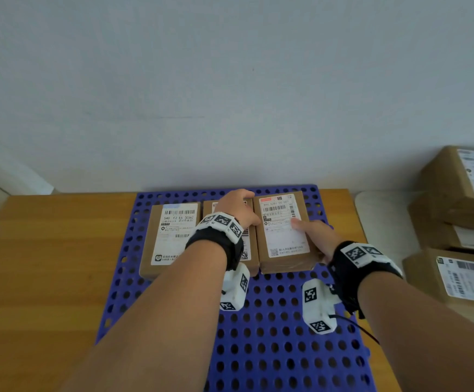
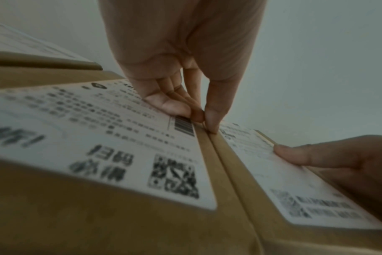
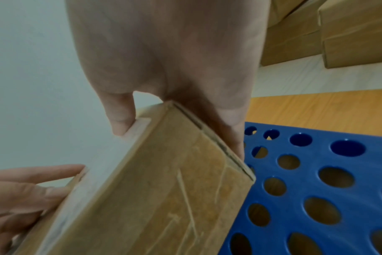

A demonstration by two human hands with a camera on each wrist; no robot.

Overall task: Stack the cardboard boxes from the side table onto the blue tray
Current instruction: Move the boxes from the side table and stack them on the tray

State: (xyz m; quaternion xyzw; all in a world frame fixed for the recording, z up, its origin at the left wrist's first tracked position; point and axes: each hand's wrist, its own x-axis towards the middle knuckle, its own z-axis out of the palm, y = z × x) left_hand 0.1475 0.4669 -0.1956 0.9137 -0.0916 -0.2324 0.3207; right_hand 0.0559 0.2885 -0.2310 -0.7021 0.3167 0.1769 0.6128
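The right hand gripped the rightmost cardboard box at its near right corner, thumb lying on the white label on top and fingers curled down the box's side. The left hand rested at the seam between that box and the middle box, its fingertips straight and pressing down into the joint, gripping nothing. The two boxes sat flush against each other. A third box lay just beside the middle one on its left, so the three formed a row across the far part of the blue tray, a perforated sheet lying on the wooden surface. Well apart to the right, more cardboard boxes were piled on the side table.
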